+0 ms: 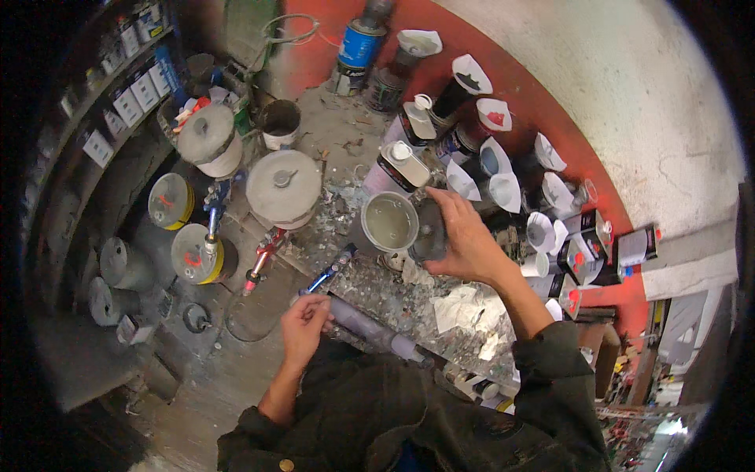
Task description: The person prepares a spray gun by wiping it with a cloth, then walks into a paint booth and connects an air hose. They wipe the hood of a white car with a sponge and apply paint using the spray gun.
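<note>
My right hand (460, 240) curves its fingers around a dark grey round object (429, 232), beside a cup of cloudy greenish liquid (391, 222). My left hand (307, 326) has its fingers closed near the lower end of a blue metal tool (330, 269), beside a grey-lilac cylinder (371, 329); what it holds, if anything, is unclear. Two pink-labelled cans (397, 169) stand behind the cup. Left of it are a lidded bucket (283, 189) and a red spray gun (263, 259). Crumpled paper (464, 311) lies right of my hands.
The paint-spattered bench (326, 118) carries paper strainers (503, 189) and cans (586, 244) along the red wall (535, 110). Left are buckets (169, 200), another spray gun (212, 224), a loose hose (228, 330) and shelves of containers (130, 102).
</note>
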The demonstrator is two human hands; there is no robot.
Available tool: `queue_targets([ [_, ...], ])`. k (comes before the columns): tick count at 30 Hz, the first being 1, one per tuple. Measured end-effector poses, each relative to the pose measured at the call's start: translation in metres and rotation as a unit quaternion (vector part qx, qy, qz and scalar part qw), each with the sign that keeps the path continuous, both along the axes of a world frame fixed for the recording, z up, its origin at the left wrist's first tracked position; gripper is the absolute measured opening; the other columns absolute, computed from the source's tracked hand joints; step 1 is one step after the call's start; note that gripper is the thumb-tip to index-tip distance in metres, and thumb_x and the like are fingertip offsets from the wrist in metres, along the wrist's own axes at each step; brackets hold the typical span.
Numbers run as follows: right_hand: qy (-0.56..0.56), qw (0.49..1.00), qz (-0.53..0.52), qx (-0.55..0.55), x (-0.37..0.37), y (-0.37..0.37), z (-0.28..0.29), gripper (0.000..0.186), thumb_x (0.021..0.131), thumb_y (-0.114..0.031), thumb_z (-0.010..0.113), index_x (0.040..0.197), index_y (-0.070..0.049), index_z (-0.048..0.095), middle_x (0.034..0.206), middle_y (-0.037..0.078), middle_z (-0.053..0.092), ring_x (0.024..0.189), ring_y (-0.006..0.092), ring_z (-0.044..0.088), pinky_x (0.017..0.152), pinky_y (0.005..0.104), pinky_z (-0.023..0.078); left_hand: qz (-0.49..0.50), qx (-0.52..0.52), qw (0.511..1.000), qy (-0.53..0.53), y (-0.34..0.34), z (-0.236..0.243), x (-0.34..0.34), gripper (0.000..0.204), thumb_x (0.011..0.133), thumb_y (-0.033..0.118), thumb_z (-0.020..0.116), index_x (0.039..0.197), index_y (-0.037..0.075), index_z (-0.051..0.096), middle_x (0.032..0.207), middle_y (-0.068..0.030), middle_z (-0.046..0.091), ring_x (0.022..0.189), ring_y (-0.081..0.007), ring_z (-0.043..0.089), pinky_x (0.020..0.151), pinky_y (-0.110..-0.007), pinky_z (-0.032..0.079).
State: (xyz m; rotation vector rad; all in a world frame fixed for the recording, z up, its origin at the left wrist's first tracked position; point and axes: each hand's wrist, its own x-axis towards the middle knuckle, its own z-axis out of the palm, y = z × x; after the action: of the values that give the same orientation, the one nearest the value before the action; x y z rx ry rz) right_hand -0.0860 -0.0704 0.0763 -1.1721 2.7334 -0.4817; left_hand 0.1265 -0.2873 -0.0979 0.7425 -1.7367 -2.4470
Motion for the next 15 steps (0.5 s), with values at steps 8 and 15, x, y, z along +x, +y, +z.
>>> queue_targets([
  [8,-0.088,0.989,0.113,0.035,-0.022,-0.056,-0.004,0.096,0.060,-0.019,0.085,0.144,-0.009,0.039,0.145,0.017,0.041,0.130,0.0388,0.044,0.108,0.0427,0.040,-0.001,-0.031,0.999,-0.031,-0.009,-0.033,-0.005,0.014,0.093,0.011,0.066,0.102,0.000,0.066,0.077,-0.0025,0.066,0.068,-0.0079,0.062,0.060,-0.024,0.052],
  [15,-0.070,0.969,0.190,0.139,-0.026,-0.071,0.007,0.101,0.059,-0.013,0.086,0.147,-0.016,0.038,0.151,0.012,0.037,0.135,0.0385,0.039,0.110,0.0448,0.040,0.007,-0.040,0.999,-0.015,-0.014,-0.049,-0.007,0.014,0.092,0.011,0.066,0.102,0.001,0.066,0.076,-0.0032,0.067,0.066,-0.0079,0.062,0.059,-0.025,0.052],
])
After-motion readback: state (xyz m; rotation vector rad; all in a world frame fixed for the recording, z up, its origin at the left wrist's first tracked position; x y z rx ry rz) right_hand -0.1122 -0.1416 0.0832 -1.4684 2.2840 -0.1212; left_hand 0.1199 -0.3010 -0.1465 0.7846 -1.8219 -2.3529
